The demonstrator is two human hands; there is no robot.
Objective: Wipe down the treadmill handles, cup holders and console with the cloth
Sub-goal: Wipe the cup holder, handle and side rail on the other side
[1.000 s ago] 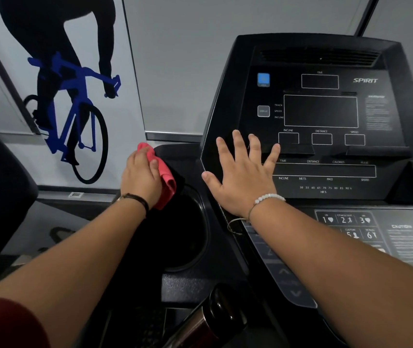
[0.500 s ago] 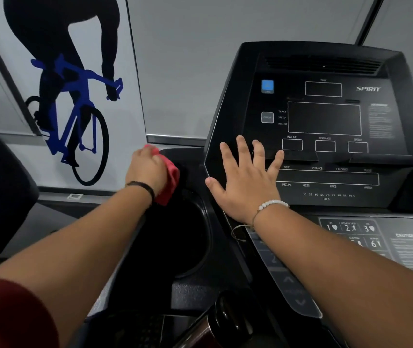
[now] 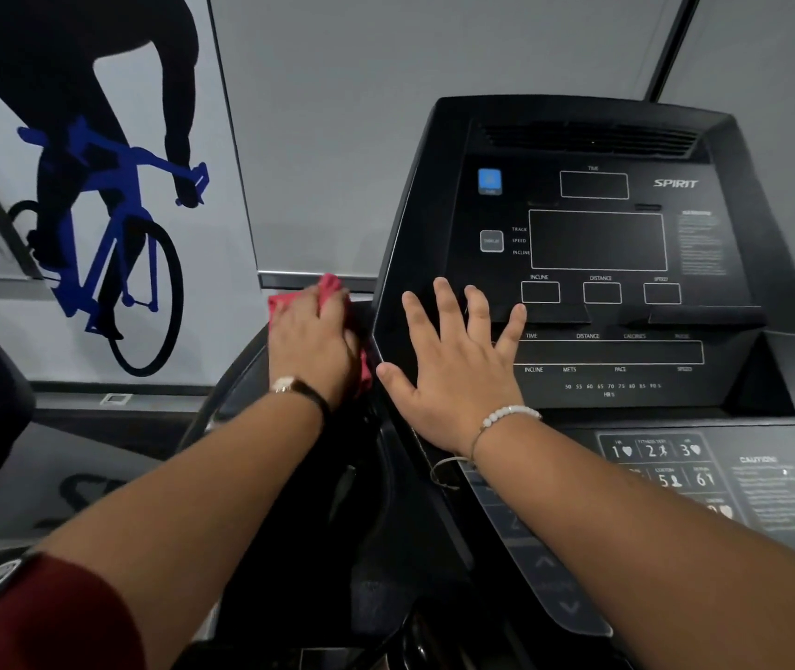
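Down at seven o'clock there's a red sleeve [image 3: 47, 616], and both bare forearms reach forward from it. At four o'clock the keypad [image 3: 675, 469] lies under the right forearm.

Moving in, the cup holder [image 3: 371, 481] is a dark well at six o'clock from the left wrist. The left hand [image 3: 310, 340] is on the holder's far rim, just off the console's nine o'clock edge. Its fingers are curled down over the cloth [image 3: 329, 286] and press it to the plastic. Red cloth shows at the hand's twelve o'clock past the fingertips, and again at its four o'clock by the thumb.

Beside it, the right hand [image 3: 458, 374] is spread wide and flat, palm down on the lower left of the console [image 3: 598, 239]. It holds nothing, so I read it as a brace.

So the step in hand looks like the cup holder rim, with the console face not yet covered. The next move calls for sliding the cloth toward three o'clock onto that panel. That means lifting the right hand out of its path and going lightly over the buttons.

Beyond it all, at ten o'clock, a blue-bike cyclist [image 3: 110, 186] is painted on the wall [image 3: 337, 113].
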